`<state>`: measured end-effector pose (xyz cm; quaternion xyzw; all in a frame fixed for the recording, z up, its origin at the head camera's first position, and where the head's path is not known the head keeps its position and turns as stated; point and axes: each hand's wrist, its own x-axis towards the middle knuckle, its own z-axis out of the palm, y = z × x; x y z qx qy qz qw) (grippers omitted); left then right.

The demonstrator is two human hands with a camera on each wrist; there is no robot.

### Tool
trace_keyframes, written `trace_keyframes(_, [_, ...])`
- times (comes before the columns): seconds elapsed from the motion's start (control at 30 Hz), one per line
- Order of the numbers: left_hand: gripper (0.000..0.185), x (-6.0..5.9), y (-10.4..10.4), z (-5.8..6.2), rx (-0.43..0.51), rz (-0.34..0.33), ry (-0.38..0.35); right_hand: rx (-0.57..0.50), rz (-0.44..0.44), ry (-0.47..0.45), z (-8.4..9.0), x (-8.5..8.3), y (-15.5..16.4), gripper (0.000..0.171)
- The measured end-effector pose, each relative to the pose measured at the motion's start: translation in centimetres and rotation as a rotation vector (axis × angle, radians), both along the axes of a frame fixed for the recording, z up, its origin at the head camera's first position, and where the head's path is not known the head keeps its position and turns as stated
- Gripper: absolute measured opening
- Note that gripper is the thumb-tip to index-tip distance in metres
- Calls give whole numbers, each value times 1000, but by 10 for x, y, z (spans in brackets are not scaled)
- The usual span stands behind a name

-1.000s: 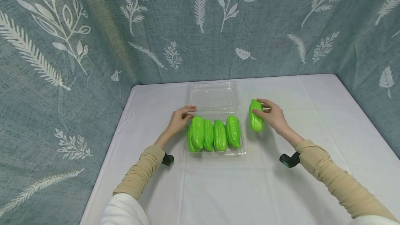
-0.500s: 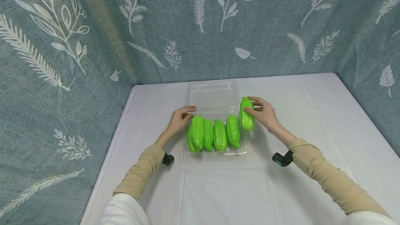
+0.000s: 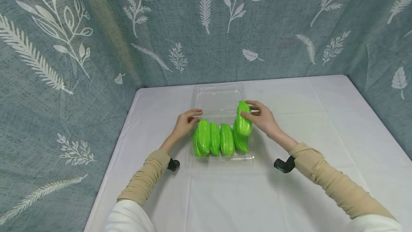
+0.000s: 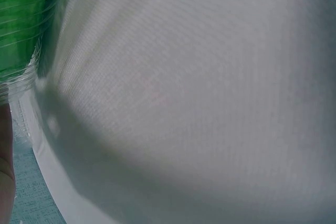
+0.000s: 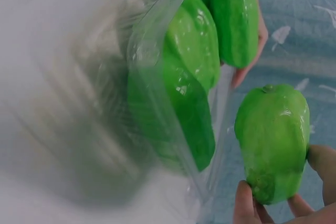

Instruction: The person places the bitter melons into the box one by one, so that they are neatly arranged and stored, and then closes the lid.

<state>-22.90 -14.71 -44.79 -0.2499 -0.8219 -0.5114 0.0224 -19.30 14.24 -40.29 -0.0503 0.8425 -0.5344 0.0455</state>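
Observation:
My right hand (image 3: 261, 117) pinches a glossy green ridged fruit (image 3: 244, 122) between thumb and fingers. It hangs over the right end of a clear plastic clamshell box (image 3: 238, 158), overlapping the rightmost green fruit (image 3: 241, 145) in the head view. Inside the box lie several more such fruits (image 3: 227, 139) side by side, lengthwise. At the box's left back corner my left hand (image 3: 185, 122) rests with its fingers extended over the edge. The right wrist view shows the held fruit (image 5: 275, 140) apart from those in the box.
The box's clear lid (image 3: 220, 97) lies folded back behind it. White cloth covers the table (image 3: 225, 196). A grey-green leaf-patterned curtain (image 3: 206, 53) stands at the back and sides. Dark wrist cameras (image 3: 284, 165) hang below both sleeves.
The right hand has carried its green fruit leftward from beside the box to over its right end. My left hand has stayed at the box's left back corner.

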Motion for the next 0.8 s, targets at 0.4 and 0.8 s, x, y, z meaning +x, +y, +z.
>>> trace_keyframes(0.4, [27, 0, 0, 0, -15, 9, 6, -27, 41, 14, 6, 5, -17, 56])
trace_keyframes(0.8, [27, 0, 0, -1, -22, 7, 25, -24, 60, 7, -3, 8, -25, 54])
